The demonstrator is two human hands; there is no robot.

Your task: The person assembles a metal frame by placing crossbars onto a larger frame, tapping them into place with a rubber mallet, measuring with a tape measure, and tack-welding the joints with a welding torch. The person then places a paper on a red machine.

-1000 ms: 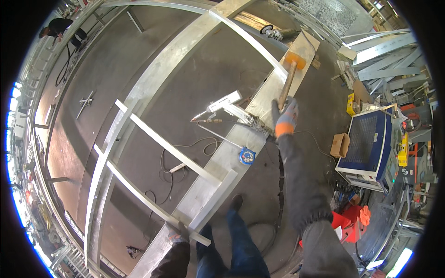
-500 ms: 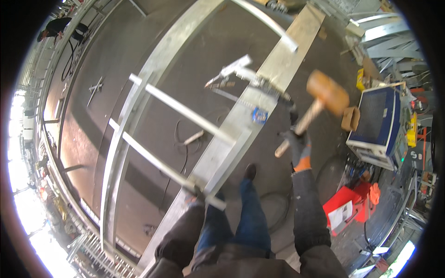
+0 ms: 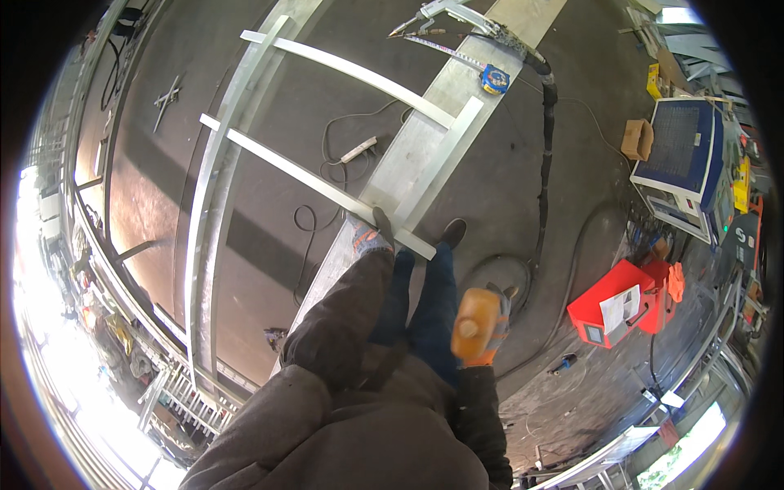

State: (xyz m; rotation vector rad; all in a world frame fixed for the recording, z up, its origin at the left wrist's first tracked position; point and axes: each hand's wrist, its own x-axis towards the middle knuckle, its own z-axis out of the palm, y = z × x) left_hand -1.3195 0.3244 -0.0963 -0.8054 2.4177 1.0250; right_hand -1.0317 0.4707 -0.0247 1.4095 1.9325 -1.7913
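My gloved left hand (image 3: 371,235) is closed on the near end of a metal bar (image 3: 298,170), which spans from a long curved metal rail (image 3: 201,212) to a broad metal beam (image 3: 425,167). Low beside my right leg, my gloved right hand (image 3: 501,320) is closed round a mallet (image 3: 476,318) with an orange-yellow head; most of its handle is hidden. A second metal bar (image 3: 359,75) crosses farther off. On the beam lie a blue tape measure (image 3: 495,79), its blade pulled out, and a welding torch (image 3: 482,23) with a black cable.
To the right stand a blue-and-white machine (image 3: 674,159), a small cardboard box (image 3: 637,140) and a red case (image 3: 606,306) with a paper on it. Cables and a hose (image 3: 545,180) run over the dark floor. A thin metal cross-shaped piece (image 3: 167,102) lies at far left.
The mallet came down from its raised place at right to beside my right leg. My view has shifted, so the frame sits higher. My left hand stays at the bar's near end.
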